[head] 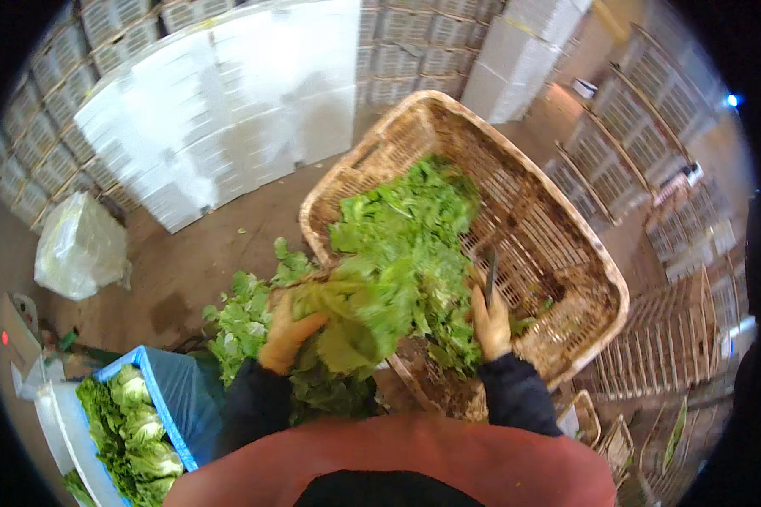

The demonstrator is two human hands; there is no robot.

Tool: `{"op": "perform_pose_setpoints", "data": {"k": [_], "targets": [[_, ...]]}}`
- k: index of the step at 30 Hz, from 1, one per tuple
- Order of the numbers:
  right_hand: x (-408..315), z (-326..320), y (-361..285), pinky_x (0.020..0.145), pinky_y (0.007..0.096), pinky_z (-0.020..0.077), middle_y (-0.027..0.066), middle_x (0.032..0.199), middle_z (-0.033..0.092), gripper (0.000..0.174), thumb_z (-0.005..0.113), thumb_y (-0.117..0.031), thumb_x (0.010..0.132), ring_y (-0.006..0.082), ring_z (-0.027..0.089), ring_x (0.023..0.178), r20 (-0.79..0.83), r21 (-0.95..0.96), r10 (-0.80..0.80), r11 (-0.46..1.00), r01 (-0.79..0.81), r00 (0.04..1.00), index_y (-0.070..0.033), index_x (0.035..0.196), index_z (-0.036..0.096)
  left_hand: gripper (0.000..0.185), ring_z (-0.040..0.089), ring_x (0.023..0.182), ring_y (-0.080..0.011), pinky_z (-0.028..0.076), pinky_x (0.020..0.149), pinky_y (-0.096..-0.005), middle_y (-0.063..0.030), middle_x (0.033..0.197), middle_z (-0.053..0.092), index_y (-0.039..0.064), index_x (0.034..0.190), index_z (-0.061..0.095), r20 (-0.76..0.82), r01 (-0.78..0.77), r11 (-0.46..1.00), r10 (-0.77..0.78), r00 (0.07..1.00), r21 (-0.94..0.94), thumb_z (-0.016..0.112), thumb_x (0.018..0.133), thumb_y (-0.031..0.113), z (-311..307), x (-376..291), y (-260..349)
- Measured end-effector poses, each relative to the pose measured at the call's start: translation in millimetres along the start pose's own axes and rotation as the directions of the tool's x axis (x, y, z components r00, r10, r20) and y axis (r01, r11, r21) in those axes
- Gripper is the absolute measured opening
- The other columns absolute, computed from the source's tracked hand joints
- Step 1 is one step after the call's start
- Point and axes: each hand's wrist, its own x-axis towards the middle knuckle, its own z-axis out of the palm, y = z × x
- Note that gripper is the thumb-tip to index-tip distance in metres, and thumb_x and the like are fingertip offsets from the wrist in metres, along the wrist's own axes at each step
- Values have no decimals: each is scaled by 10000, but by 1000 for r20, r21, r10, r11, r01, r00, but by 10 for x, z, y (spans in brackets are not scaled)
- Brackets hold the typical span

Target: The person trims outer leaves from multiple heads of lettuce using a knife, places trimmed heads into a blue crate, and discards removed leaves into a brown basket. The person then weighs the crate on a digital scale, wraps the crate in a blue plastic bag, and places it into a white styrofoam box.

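Before me stands a dirt-stained plastic basket [571,228] with slotted walls, tilted in view. A heap of green leafy vegetables [412,215] fills its left side. My left hand [288,333] grips a bunch of yellowish-green leaves [355,310] over the basket's near-left rim; the leaves are motion-blurred. My right hand [491,323] holds a knife [492,275], its dark blade pointing away from me, close to the right edge of the heap. More loose greens [244,317] lie left of the basket, beyond my left hand.
At lower left, a blue-lined box [165,405] holds several lettuce heads [146,424]. White foam boxes [260,95] stand in front of stacked crates [406,44]. A plastic-wrapped bundle [82,247] sits on the floor at left. Slatted crates [659,342] stand at right.
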Motion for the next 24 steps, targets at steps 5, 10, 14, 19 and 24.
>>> {"op": "perform_pose_setpoints", "data": {"k": [5,10,14,19,24], "targets": [[1135,-267,600,926,459,537,216,1162,713,406,588,-334,989,384,672,1075,-118,-699,90,700,-147,989,-126,1333,644,645,605,1211,-264,522,998,-385,-139,1362,586,18,1467,415,6,111,990,-112,994,92,729,913,118,418,-232,-381],[1980,234,1507,960,458,538,183,1391,619,555,593,-355,1012,346,637,1196,173,-797,202,604,16,964,-144,1512,478,858,303,1505,-320,267,1214,-423,-191,1633,318,16,1616,223,418,56,866,-295,859,498,729,964,252,893,-206,-1181],[2253,565,2036,1079,450,476,210,1534,480,721,600,-440,1001,359,534,1343,147,-716,296,690,-105,944,-94,1584,352,759,382,1465,-282,347,1167,-405,-159,1617,362,64,1622,255,462,86,911,-284,840,403,657,1016,284,843,-188,-1373],[2452,705,2240,1133,468,428,267,1534,456,929,641,-612,921,417,487,1378,106,-572,431,764,-300,896,20,1547,374,656,488,1362,-221,435,1082,-353,-100,1560,443,102,1620,288,398,232,911,-364,842,341,589,1050,223,831,-170,-1355],[2163,636,2042,864,450,523,297,1355,596,901,650,-596,934,365,620,962,142,-433,640,726,-534,755,83,1482,428,638,490,1358,-189,453,1049,-326,-93,1552,449,90,1611,307,402,310,919,-387,830,245,588,1054,227,855,-154,-1364]]}}
